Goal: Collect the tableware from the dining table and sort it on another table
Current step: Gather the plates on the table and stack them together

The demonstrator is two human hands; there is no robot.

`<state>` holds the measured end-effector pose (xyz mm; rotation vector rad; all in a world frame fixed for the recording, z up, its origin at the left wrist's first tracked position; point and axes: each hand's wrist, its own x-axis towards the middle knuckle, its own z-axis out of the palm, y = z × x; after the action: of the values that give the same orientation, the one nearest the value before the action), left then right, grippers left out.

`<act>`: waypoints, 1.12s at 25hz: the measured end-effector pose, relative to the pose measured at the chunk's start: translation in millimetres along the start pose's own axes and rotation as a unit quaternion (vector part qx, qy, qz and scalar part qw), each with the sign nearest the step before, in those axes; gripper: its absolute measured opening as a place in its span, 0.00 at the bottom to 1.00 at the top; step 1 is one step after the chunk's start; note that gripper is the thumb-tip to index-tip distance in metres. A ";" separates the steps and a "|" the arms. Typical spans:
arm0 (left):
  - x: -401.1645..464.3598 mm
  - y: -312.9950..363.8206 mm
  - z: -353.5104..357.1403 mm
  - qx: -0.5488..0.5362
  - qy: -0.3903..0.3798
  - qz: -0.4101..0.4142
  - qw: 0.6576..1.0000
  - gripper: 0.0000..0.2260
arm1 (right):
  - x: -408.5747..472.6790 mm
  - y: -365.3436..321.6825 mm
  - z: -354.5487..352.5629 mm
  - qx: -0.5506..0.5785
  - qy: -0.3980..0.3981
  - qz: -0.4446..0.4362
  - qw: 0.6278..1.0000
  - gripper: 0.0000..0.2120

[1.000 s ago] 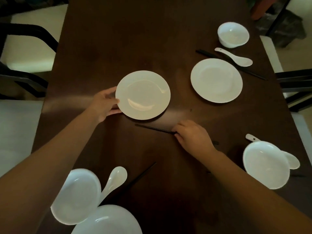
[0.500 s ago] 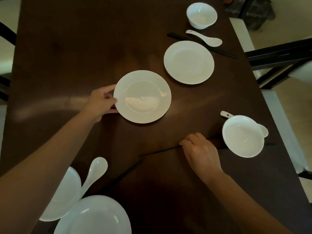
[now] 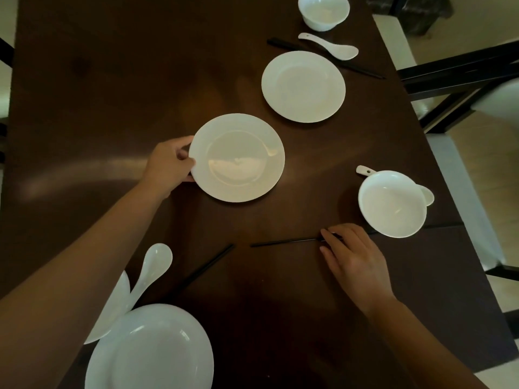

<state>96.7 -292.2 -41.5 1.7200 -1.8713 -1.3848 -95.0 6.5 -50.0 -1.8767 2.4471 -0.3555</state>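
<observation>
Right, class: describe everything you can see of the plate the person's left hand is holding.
The plate is round, plain white and glossy, ceramic by its look, with a broad flat rim around a shallow well. It is empty, and a window-like glare shows in the well. It sits about level near the middle of the dark wooden table. The left hand grips its left edge, thumb on the rim, fingers curled beneath. Nothing else touches it.
</observation>
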 end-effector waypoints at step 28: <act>-336.0 -165.4 -28.2 0.074 0.156 -0.180 0.968 0.33 | -12.7 -199.2 15.0 0.221 -0.359 -0.022 0.907 0.23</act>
<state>314.8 12.6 -16.7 2.2882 -1.5778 -1.0185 99.9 -32.1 -25.5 -1.5021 1.6690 -0.1527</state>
